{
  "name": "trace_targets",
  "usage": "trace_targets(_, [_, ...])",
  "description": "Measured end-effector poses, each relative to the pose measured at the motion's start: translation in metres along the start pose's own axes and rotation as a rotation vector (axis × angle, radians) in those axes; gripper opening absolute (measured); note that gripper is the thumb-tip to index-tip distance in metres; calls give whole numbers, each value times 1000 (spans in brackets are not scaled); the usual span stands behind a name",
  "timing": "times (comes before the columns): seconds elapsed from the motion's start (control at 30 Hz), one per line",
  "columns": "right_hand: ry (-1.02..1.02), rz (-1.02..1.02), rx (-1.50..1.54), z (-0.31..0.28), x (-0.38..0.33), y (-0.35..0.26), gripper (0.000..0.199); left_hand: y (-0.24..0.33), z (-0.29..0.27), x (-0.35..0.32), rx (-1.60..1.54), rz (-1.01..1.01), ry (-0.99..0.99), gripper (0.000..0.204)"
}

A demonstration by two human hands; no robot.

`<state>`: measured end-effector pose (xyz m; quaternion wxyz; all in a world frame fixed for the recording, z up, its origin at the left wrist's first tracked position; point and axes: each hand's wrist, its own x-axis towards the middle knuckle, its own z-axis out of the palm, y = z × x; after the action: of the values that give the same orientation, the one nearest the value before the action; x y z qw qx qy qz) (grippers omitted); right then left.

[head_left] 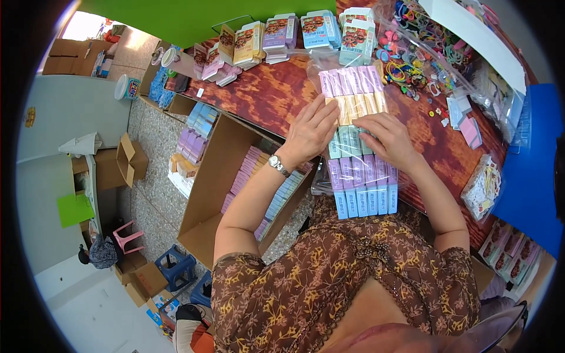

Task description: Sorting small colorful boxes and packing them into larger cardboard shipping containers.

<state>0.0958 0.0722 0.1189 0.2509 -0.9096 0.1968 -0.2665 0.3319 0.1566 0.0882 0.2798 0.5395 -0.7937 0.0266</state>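
Note:
A long block of small cardboard boxes (365,170) lies before me at the table's near edge. Its rows are pink, yellow, pale green, purple and blue, several boxes to a row. A clear plastic bag (347,57) covers most of the block; the blue boxes at the near end stick out. My left hand (313,128) rests along the block's left side, its fingers stretched out over the yellow boxes. On the right side, my right hand (388,140) touches the yellow and green rows with loosely bent fingers, thumb apart. Neither hand wraps round a box.
Stacks of flat printed cards (280,32) line the table's far edge. Colourful hair ties (406,65) in plastic lie at the far right. An open carton (203,194) of similar boxes stands left, below the table. A blue stool (175,265) and a blue panel (532,170) flank me.

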Motion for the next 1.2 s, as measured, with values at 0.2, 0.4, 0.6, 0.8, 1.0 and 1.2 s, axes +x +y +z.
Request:
trace_targets(0.2, [188, 207, 83, -23, -4, 28, 36, 17, 3, -24, -385, -225, -150, 68])
trace_targets(0.4, [-34, 357, 143, 24, -24, 37, 67, 43, 28, -28, -686, -413, -66, 85])
trace_targets(0.6, [-8, 372, 171, 37, -22, 28, 65, 49, 33, -29, -719, -464, -39, 82])
trace_targets(0.8, [161, 573, 383, 40, -8, 55, 60, 49, 49, -26, -944, -635, 124, 75])
trace_targets(1.0, [119, 624, 524, 46, -3, 56, 62, 41, 60, -29, -854, -642, 123, 77])
trace_targets(1.2, [246, 507, 701, 51, -43, 58, 72, 53, 59, -41, -888, -788, 198, 75])
